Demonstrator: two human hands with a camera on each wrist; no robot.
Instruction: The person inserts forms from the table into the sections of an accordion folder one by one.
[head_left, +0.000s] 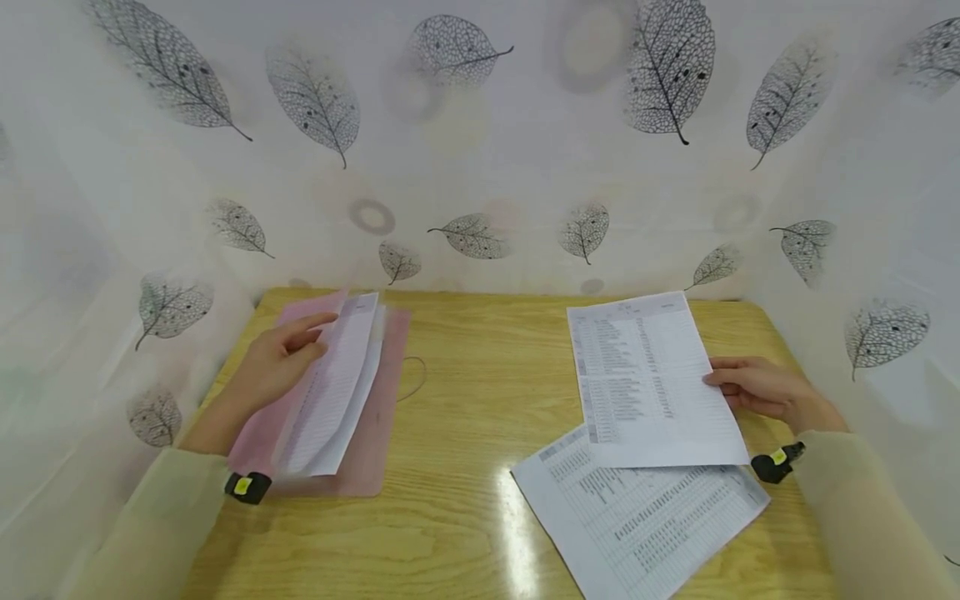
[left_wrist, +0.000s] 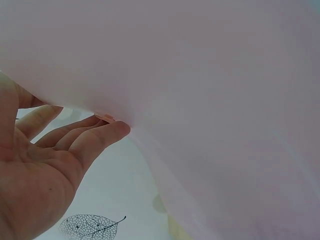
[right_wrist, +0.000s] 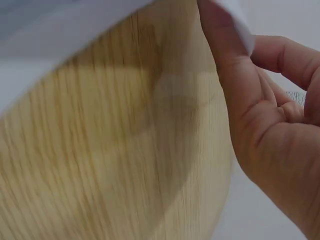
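While I watch the head feed, the left hand [head_left: 281, 362] sits at about 9 o'clock on the wooden table [head_left: 465, 517], fingers nearly straight, thumb forward, lifting the edge of the white sheets [head_left: 333, 387] that stand half-raised out of the pink folder [head_left: 375, 433]. The folder lies flat on the table w/ its cover open under the hand. In the left wrist cam I see the palm [left_wrist: 35, 180] open & the fingertips [left_wrist: 112, 131] pressing up against a pale pink surface that fills most of the view; no real curl round it, more a touch than a pinch.

Toward 3 o'clock, the printed sheet [head_left: 648, 383] lies tilted, its lower edge overlapping a second printed sheet [head_left: 645, 521] at about 5 o'clock near the table's front edge. The right hand [head_left: 765, 390] holds the upper sheet at its right edge: fingers lie on top, lightly bent. In the right wrist cam the thumb [right_wrist: 225, 65] goes under the paper's corner [right_wrist: 235, 20], so it's a loose pinch, w/ the sheet raised off the wood there. Other fingers are relaxed beside it. Leaf-print curtain [head_left: 480, 142] wraps the table at 12 o'clock & both sides.
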